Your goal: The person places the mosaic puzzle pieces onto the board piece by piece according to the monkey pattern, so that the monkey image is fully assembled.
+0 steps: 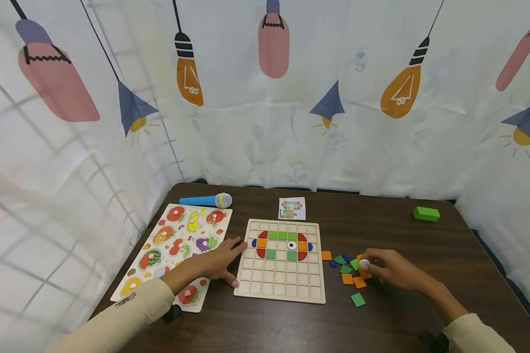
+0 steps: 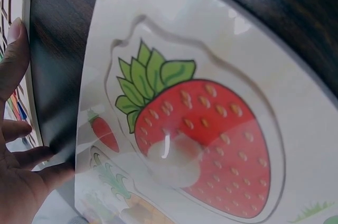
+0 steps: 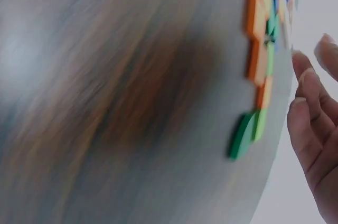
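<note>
A square wooden grid board lies in the middle of the table. Red, green, orange and blue pieces form a shape in its upper rows, with a white eye disc among them. My left hand rests at the board's left edge, fingers spread; the left wrist view also shows its thumb at that edge. To the right of the board, my right hand pinches a small white disc over loose coloured pieces. In the right wrist view the disc cannot be made out between the fingertips.
A fruit puzzle board lies under the left forearm. Behind it is a blue toy microphone. A small pattern card lies beyond the grid board, and a green block stands at the far right. Printed curtains hang around the table.
</note>
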